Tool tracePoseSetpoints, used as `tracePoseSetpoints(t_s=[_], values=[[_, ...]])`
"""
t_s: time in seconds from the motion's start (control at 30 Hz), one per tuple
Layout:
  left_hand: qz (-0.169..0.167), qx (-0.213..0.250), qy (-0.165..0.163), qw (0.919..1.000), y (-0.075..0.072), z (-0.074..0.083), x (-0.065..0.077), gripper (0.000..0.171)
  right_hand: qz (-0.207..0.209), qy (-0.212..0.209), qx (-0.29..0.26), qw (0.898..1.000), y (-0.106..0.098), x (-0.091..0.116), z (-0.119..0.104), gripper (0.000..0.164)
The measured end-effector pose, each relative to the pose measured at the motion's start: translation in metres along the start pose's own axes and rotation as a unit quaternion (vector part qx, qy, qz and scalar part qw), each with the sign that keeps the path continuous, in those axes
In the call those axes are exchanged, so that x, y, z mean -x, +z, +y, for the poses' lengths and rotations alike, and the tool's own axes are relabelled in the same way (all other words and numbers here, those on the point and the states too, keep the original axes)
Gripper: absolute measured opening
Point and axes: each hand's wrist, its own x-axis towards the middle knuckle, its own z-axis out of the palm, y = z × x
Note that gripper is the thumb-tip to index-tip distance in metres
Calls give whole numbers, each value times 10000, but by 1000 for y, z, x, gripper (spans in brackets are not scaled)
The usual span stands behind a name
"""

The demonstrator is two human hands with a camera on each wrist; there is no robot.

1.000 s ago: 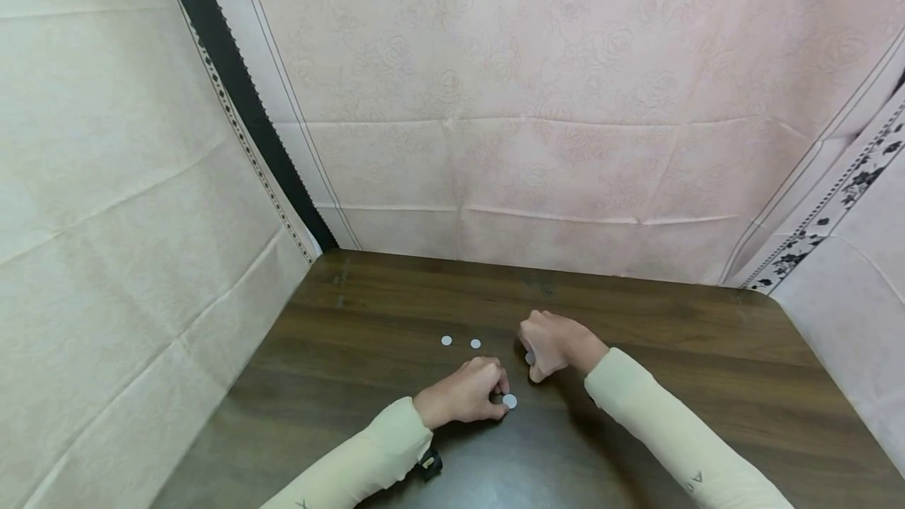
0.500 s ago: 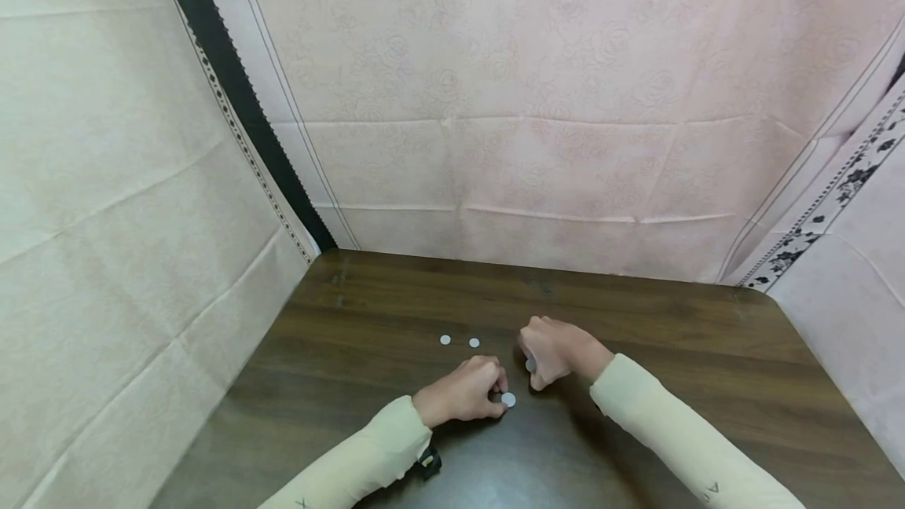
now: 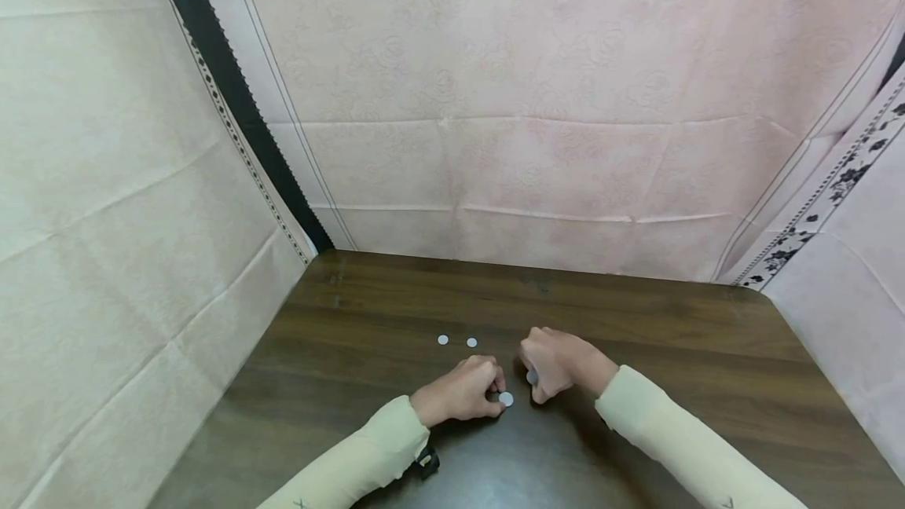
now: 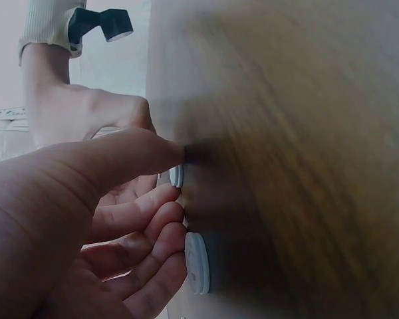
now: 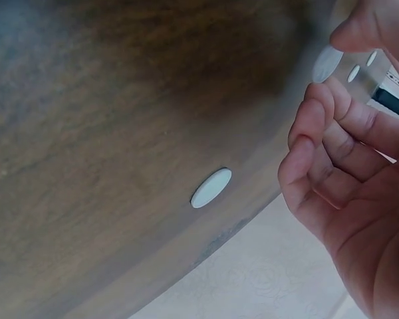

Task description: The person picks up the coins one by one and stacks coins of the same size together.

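Head view: my left hand [image 3: 461, 391] pinches the left disc [image 3: 507, 399]; my right hand [image 3: 555, 361] pinches the right disc [image 3: 532, 377]; both low over the table [image 3: 650, 320]. Two loose discs [image 3: 471, 342] lie beyond.

Left wrist view: a side disc [image 4: 198, 263] sits just beside my other fingertips; I advise tucking those clear.

Right wrist view: an outer disc [image 5: 211, 188] lies apart. Contact below the grip unconfirmed; I recommend a light, level pinch.

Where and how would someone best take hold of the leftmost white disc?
Probably pinch the leftmost white disc by its near and far edges, coming from above: it lies flat on the table, with another white disc close to its right.
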Motion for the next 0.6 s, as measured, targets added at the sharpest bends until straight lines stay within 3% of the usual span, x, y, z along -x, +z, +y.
tracePoseSetpoints(t_s=[0.6], values=[[20, -9, 26, 10000, 1, 0, 0, 14, 53, -6, 36, 10000, 9, 19, -13, 47]])
